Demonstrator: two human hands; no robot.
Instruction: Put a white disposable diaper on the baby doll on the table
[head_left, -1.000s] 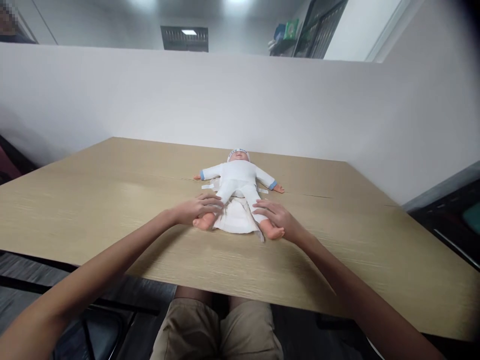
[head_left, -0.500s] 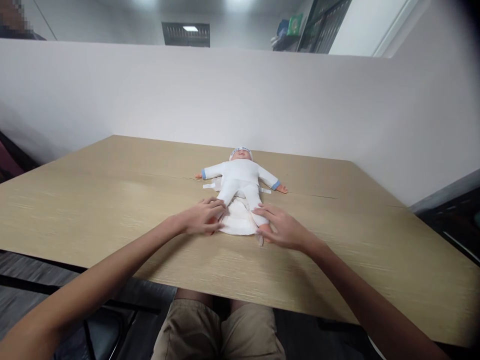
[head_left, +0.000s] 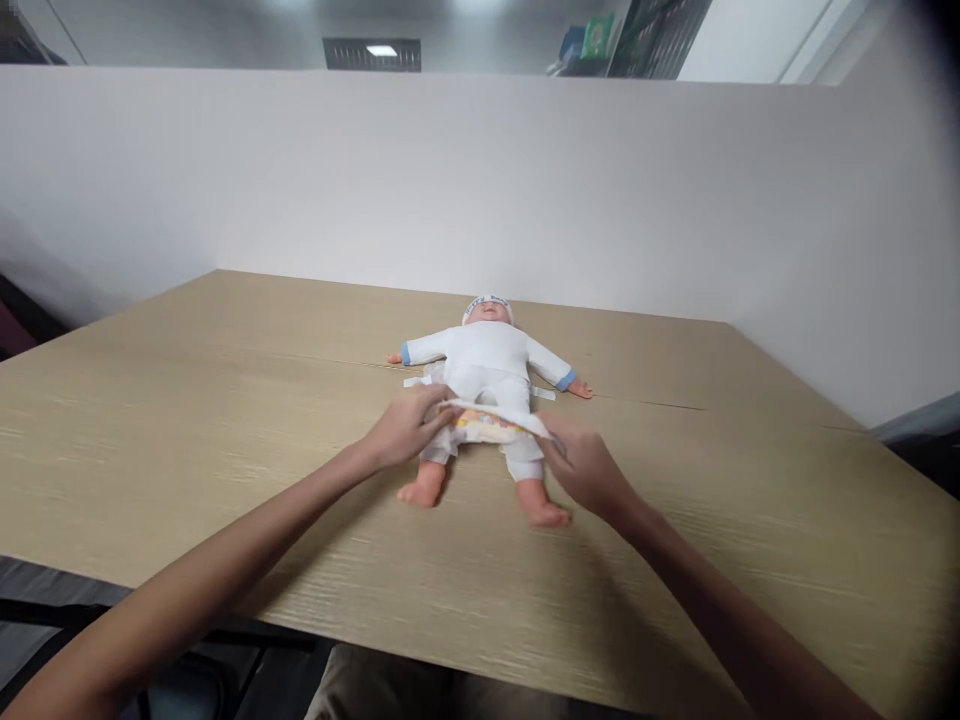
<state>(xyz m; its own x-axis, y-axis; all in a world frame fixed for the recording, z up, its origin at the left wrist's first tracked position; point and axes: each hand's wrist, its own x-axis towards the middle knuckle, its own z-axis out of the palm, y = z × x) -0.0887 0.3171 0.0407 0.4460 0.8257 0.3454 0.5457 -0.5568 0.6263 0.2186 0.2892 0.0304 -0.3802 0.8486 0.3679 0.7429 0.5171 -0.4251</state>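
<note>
A baby doll in a white suit with blue cuffs and a cap lies on its back on the wooden table, head away from me. A white diaper is lifted up over its legs and hips. My left hand pinches the diaper's left corner. My right hand pinches its right corner. The doll's bare feet stick out below the diaper toward me.
A white partition wall runs along the table's far edge and bends along the right side. Dark furniture shows at the far left and right edges. The table's near edge is close to my lap.
The diaper's front lay flat on the table between the doll's legs; both hands have taken its corners and lifted it up over the legs. The doll's feet are uncovered now.
</note>
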